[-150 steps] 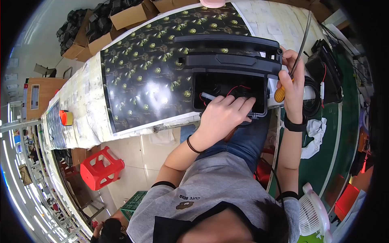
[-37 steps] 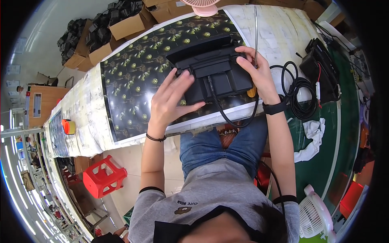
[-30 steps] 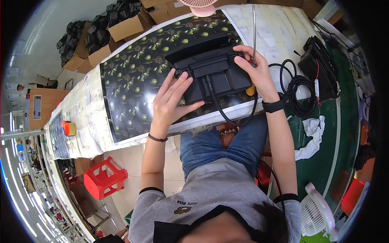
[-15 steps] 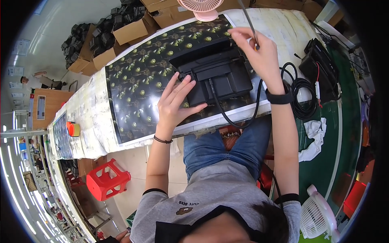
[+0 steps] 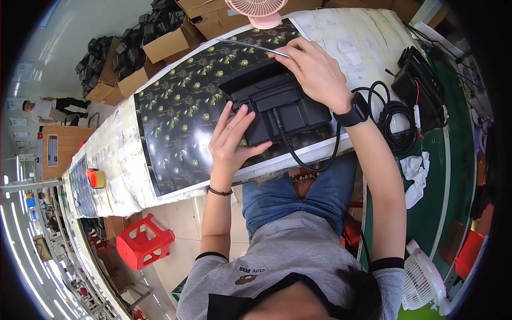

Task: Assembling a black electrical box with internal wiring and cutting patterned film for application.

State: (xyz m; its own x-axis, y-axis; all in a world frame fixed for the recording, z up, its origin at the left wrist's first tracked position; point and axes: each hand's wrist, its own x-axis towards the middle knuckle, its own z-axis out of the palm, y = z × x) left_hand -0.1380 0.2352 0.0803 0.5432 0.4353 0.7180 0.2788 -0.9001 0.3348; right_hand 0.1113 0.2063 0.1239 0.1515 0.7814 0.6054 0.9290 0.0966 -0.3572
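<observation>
A black housing point(image 5: 312, 113) is being supported by a dark patterned sheet point(image 5: 181, 130) on the white-covered table point(image 5: 120, 170), in front of the person. Its left end is being touched by the left hand point(image 5: 228, 140), whose fingers are being held spread, with the thumb being kept near the lower edge; how firmly it is being pressed cannot be told. A screwdriver point(image 5: 250, 47) is being gripped in the curled fingers of the right hand point(image 5: 319, 72) above the housing's upper right part, its shaft being pointed leftward over the sheet; most of its handle is being hidden by the hand. A ribbed black cable point(image 5: 286, 143) is being led from the housing's middle toward the table's near edge, where it is being curved to the right. Farther right, a coil of black cable point(image 5: 397, 128) is being flanked by a second black unit point(image 5: 418, 88). The far edge is being occupied by a pink fan point(image 5: 264, 20).
</observation>
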